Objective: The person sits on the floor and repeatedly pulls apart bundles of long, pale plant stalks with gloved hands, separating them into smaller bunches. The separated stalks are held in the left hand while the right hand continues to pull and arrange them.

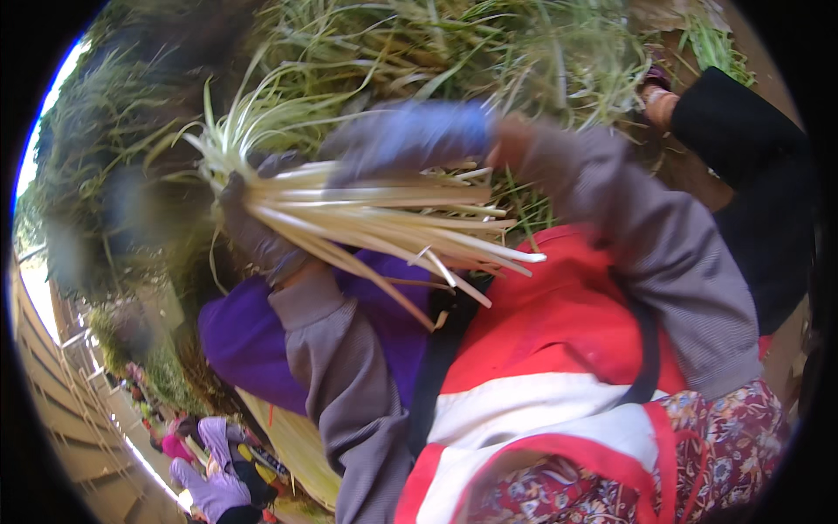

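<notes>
My left hand, in a dark glove, is closed around a bundle of pale plant stalks. Narrow whitish-green leaves fan out beyond the grip, towards the upper left. The cut stalk ends spread to the right, above my lap and red apron. My right hand is blurred by motion, its glove dark with a blue part near the wrist. It lies across the upper side of the bundle; its fingers are too smeared to show whether they grip any stalks.
Heaps of long green leaves cover the ground ahead, with another pile at left. A person's dark-clothed leg is close on the right. At lower left, pale long stalks lie beside me and people sit farther off.
</notes>
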The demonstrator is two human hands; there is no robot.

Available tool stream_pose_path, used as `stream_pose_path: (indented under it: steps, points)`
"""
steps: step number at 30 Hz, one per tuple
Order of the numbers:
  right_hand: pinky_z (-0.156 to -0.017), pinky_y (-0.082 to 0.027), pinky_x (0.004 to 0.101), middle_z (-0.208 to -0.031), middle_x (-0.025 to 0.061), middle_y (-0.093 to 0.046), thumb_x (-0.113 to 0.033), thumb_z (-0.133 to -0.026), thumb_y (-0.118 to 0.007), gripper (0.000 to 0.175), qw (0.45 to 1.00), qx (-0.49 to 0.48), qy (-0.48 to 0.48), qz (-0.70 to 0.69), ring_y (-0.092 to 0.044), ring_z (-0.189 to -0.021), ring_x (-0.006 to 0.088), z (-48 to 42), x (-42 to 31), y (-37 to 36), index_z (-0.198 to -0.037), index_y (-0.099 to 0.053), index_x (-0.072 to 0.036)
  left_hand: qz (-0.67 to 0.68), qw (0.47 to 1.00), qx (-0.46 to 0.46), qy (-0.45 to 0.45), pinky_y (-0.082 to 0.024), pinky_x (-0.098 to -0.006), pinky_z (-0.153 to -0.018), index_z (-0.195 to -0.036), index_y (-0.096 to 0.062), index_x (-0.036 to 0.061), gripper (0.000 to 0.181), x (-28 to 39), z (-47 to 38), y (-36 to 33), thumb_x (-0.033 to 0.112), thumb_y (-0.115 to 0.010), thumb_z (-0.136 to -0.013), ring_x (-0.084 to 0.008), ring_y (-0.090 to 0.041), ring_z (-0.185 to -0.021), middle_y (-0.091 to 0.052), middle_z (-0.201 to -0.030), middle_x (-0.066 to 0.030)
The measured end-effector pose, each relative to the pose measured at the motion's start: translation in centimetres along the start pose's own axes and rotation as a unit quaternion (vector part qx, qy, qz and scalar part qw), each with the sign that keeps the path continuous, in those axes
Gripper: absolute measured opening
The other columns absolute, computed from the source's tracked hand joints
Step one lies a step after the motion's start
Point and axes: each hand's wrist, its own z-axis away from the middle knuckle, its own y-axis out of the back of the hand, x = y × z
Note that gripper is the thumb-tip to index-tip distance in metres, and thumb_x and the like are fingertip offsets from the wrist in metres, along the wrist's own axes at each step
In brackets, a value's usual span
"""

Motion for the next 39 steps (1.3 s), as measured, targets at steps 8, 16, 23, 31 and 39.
stream_pose_path:
  steps: [8, 16, 23, 31, 39]
  points:
    - [-0.059, -0.045, 0.0284, -0.073, 0.0124, -0.059, -0.034, -0.067, -0.059, 0.042, 0.934, -0.064, -0.075, -0.344, -0.056, -0.064, 0.0190, 1.3, -5.6, -3.5, -0.085, -0.057, 0.003, 0.171, 0.979, -0.095, 0.063, -0.043, -0.0336, -0.069, -0.094, -0.046, -0.0013, 0.027, 0.3, 2.0, -0.8, 0.017, -0.051, -0.074, -0.0138, -0.052, -0.070, -0.050, -0.075, -0.0074]
    - [-0.064, -0.042, 0.0311, -0.075, 0.0162, -0.056, -0.047, -0.075, -0.048, 0.054, 0.962, -0.066, -0.012, -0.264, -0.053, -0.069, 0.0194, 0.9, -4.0, -2.6, -0.089, -0.053, 0.005, 0.348, 0.902, -0.235, 0.099, -0.045, -0.0347, -0.069, -0.096, -0.045, -0.0015, 0.026, 2.8, 2.6, -1.0, 0.017, -0.047, -0.078, -0.0128, -0.053, -0.072, -0.051, -0.078, -0.0078]
    - [-0.058, -0.044, 0.0370, -0.065, 0.0177, -0.056, -0.031, -0.074, -0.046, 0.033, 0.985, 0.044, -0.044, 0.158, -0.054, -0.059, 0.0303, 0.5, -1.2, 0.6, -0.076, -0.058, -0.001, 0.290, 0.874, -0.384, 0.070, -0.038, -0.0511, -0.084, -0.110, -0.037, -0.0006, 0.044, 3.9, -0.5, 5.6, 0.032, -0.042, -0.080, -0.0351, -0.048, -0.095, -0.044, -0.110, -0.0203]
    - [-0.055, -0.047, 0.0262, -0.065, 0.0045, -0.057, -0.016, -0.078, -0.050, 0.014, 0.964, 0.166, 0.006, 0.209, -0.054, -0.056, 0.0120, 1.6, 7.5, 3.7, -0.080, -0.057, -0.004, 0.274, 0.926, -0.252, 0.062, -0.037, -0.0494, -0.082, -0.109, -0.036, 0.0001, 0.044, 5.5, -0.2, 7.2, 0.031, -0.042, -0.079, -0.0332, -0.048, -0.092, -0.043, -0.107, -0.0192]
    - [-0.058, -0.045, 0.0321, -0.069, 0.0121, -0.059, -0.026, -0.075, -0.045, 0.027, 0.784, 0.134, -0.272, 0.542, -0.055, -0.061, 0.0258, 5.6, 8.6, 11.3, -0.076, -0.061, -0.006, 0.250, 0.947, -0.194, 0.052, -0.037, -0.0470, -0.081, -0.106, -0.036, 0.0010, 0.040, 6.4, 0.9, 6.2, 0.030, -0.043, -0.079, -0.0310, -0.047, -0.089, -0.043, -0.103, -0.0172]
